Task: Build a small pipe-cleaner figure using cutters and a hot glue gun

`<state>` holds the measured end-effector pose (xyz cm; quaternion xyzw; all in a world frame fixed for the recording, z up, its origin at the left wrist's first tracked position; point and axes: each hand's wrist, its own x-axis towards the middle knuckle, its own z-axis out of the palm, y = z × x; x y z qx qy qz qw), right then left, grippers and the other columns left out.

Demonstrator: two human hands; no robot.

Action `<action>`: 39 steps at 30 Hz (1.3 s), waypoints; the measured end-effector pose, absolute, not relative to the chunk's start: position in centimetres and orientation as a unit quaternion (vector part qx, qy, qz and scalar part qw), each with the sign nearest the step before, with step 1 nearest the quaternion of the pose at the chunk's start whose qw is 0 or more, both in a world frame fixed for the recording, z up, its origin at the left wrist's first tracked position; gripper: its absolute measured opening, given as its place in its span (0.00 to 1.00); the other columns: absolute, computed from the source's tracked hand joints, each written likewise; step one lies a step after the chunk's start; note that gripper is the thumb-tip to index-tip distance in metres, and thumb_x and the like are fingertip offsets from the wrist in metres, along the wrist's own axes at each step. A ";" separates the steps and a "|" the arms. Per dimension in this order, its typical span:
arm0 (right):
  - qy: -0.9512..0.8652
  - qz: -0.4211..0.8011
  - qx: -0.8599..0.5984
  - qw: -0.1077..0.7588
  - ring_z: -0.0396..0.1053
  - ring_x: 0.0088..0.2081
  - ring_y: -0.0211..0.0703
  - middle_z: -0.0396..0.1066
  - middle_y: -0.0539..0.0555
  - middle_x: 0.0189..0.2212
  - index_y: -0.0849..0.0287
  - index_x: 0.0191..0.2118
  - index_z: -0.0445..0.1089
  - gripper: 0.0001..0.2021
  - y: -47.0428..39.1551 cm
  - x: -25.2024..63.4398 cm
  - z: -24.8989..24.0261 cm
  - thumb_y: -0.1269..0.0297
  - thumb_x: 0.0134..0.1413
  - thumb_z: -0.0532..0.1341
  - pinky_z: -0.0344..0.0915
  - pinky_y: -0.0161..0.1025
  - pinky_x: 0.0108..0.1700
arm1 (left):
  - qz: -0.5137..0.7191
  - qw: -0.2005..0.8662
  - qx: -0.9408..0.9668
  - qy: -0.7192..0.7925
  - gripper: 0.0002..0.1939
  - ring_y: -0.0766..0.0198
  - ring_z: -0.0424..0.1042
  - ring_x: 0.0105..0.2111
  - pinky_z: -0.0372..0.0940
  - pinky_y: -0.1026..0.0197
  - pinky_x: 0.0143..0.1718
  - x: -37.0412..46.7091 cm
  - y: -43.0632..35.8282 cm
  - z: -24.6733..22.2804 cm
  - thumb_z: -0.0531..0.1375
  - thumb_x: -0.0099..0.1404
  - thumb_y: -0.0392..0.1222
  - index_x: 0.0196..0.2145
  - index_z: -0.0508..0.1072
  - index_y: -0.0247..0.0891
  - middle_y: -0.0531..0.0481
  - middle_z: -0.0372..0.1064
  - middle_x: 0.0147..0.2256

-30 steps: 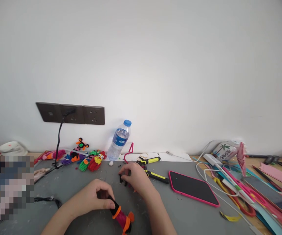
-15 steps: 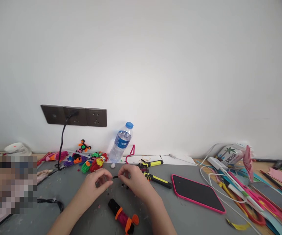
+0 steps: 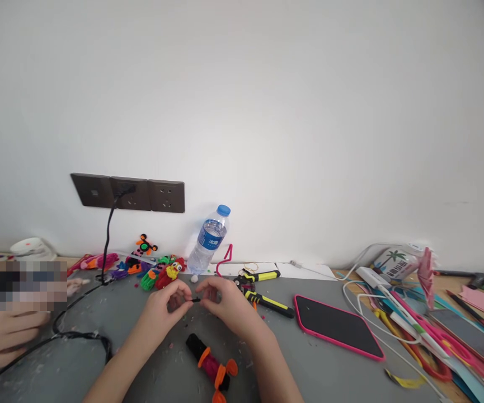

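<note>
Head view.
Left hand (image 3: pixel 167 305): forming a narrow pinch, thumb and finger holding one end of a short, thin black strip (image 3: pixel 196 300); its material is staying too small to tell.
Right hand (image 3: pixel 227 302): pinching narrowly at the strip's other end. The strip is sitting between both sets of fingertips, near the pliers with black-and-yellow handles (image 3: pixel 271 305).
Fuzzy black, magenta and orange tube-shaped piece (image 3: pixel 211 366): lying between the forearms on the grey tabletop (image 3: pixel 329 378), untouched.
Step, as judged: fingertips are working the strip, perhaps shaping it; the next move seems to be calling for a light, exact grip at both ends.
Writing: the clear plastic bottle with a blue cap (image 3: pixel 210 238) is wearing a blue label showing white Chinese characters, seemingly 冰露. The white packet with a green palm print (image 3: pixel 394 265) is carrying dark lettering, too blurred for reading.
</note>
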<state>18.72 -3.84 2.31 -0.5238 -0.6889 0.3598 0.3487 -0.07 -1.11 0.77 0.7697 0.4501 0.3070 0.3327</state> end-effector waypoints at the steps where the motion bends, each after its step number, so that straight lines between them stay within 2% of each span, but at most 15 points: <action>1: -0.686 0.356 -0.534 0.343 0.65 0.31 0.39 0.68 0.48 0.27 0.56 0.36 0.73 0.10 -3.8 18.8 2.2 0.74 0.47 0.59 0.59 0.33 0.33 | 0.307 0.330 0.771 0.451 0.04 0.64 0.69 0.25 0.62 0.65 0.26 -0.1 -1.1 0.8 0.57 0.59 0.43 0.30 0.68 0.42 0.55 0.69 0.27; 5: -0.699 0.342 -0.528 0.340 0.65 0.32 0.40 0.70 0.49 0.29 0.55 0.33 0.75 0.07 -3.8 18.9 2.2 0.72 0.49 0.60 0.59 0.33 0.34 | 0.305 0.331 0.774 0.446 0.04 0.64 0.69 0.25 0.62 0.65 0.26 0.0 -1.2 0.6 0.56 0.59 0.43 0.30 0.68 0.41 0.54 0.69 0.27; 10: -0.709 0.328 -0.530 0.330 0.64 0.30 0.38 0.67 0.47 0.27 0.58 0.28 0.69 0.03 -3.9 18.7 2.3 0.72 0.48 0.61 0.57 0.32 0.31 | 0.301 0.336 0.775 0.443 0.04 0.64 0.68 0.25 0.62 0.65 0.27 0.1 -1.3 0.7 0.56 0.60 0.42 0.31 0.68 0.41 0.55 0.69 0.27; 14: -0.698 0.313 -0.562 0.316 0.64 0.29 0.38 0.67 0.48 0.26 0.58 0.29 0.69 0.03 -3.8 19.2 2.0 0.72 0.50 0.59 0.58 0.32 0.31 | 0.310 0.329 0.765 0.460 0.06 0.63 0.68 0.26 0.62 0.64 0.27 -0.2 -1.1 0.9 0.55 0.61 0.45 0.31 0.68 0.42 0.54 0.68 0.27; 18: -0.679 0.306 -0.583 0.324 0.67 0.35 0.41 0.71 0.52 0.33 0.58 0.33 0.75 0.08 -3.6 19.7 1.7 0.74 0.50 0.59 0.61 0.35 0.37 | 0.321 0.333 0.755 0.465 0.08 0.61 0.70 0.28 0.64 0.63 0.29 -0.4 -1.1 0.7 0.55 0.61 0.48 0.33 0.69 0.42 0.51 0.70 0.29; 21: -0.674 0.313 -0.570 0.349 0.67 0.37 0.43 0.71 0.53 0.35 0.57 0.36 0.76 0.08 -3.7 19.5 2.0 0.70 0.55 0.58 0.61 0.36 0.39 | 0.316 0.338 0.757 0.462 0.08 0.61 0.70 0.28 0.64 0.63 0.28 -0.4 -1.1 0.4 0.56 0.61 0.47 0.34 0.69 0.42 0.51 0.70 0.30; 24: -0.686 0.330 -0.542 0.356 0.66 0.35 0.41 0.70 0.51 0.33 0.56 0.34 0.75 0.05 -3.9 19.0 2.4 0.65 0.54 0.61 0.61 0.35 0.37 | 0.315 0.344 0.758 0.455 0.07 0.61 0.70 0.27 0.63 0.64 0.28 -0.2 -1.1 0.2 0.57 0.60 0.47 0.32 0.70 0.42 0.52 0.71 0.29; 26: -0.694 0.327 -0.539 0.348 0.65 0.33 0.39 0.69 0.50 0.32 0.57 0.30 0.73 0.01 -4.0 18.8 2.6 0.68 0.51 0.63 0.60 0.34 0.35 | 0.319 0.351 0.756 0.451 0.08 0.61 0.71 0.28 0.63 0.64 0.28 0.0 -1.0 0.1 0.57 0.60 0.47 0.32 0.71 0.42 0.52 0.71 0.29; 30: -0.704 0.307 -0.528 0.363 0.63 0.31 0.37 0.67 0.48 0.29 0.58 0.30 0.71 0.05 -3.9 18.6 2.7 0.75 0.50 0.61 0.58 0.33 0.34 | 0.306 0.358 0.756 0.455 0.09 0.61 0.69 0.27 0.62 0.64 0.28 0.2 -1.0 0.2 0.57 0.60 0.48 0.31 0.72 0.41 0.52 0.70 0.27; 35: -0.709 0.314 -0.504 0.380 0.63 0.31 0.36 0.66 0.47 0.29 0.57 0.28 0.70 0.06 -3.9 18.9 2.9 0.76 0.51 0.61 0.58 0.32 0.35 | 0.275 0.344 0.773 0.457 0.09 0.64 0.64 0.22 0.55 0.65 0.23 0.5 -1.4 0.6 0.58 0.59 0.47 0.28 0.73 0.40 0.54 0.67 0.22; 39: -0.709 0.311 -0.511 0.374 0.64 0.31 0.36 0.66 0.47 0.28 0.57 0.29 0.71 0.08 -4.0 19.1 3.0 0.78 0.49 0.60 0.58 0.32 0.35 | 0.266 0.361 0.778 0.440 0.08 0.64 0.64 0.23 0.54 0.66 0.23 0.8 -1.9 0.9 0.57 0.60 0.47 0.31 0.72 0.41 0.55 0.66 0.23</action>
